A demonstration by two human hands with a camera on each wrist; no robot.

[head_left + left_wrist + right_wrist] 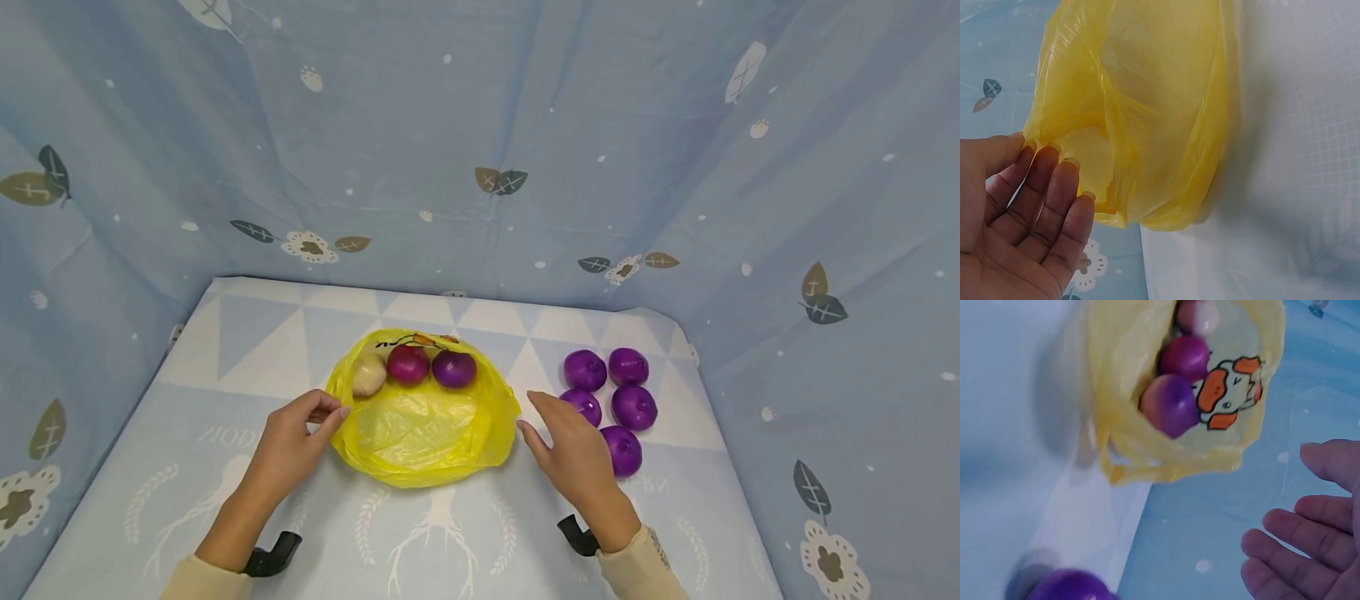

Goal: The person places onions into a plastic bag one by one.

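A yellow plastic bag (420, 425) lies with its mouth spread wide, and a cartoon print (1229, 390) shows on its inner wall. Inside, along the far side, sit a pale round onion-like piece (369, 374), a magenta one (408, 365) and a purple one (453, 369). My left hand (296, 442) pinches the bag's left rim between thumb and fingertips. Just off the right rim is my right hand (573, 450), its fingers relaxed and nothing in them. Close beyond that hand, several purple onion-like pieces (634, 407) rest in a cluster, one partly hidden by it.
The table (247, 333) has a pale patterned cloth. Blue printed curtains (420, 125) enclose its back and sides. Black curved bands (273, 556) show at both wrists.
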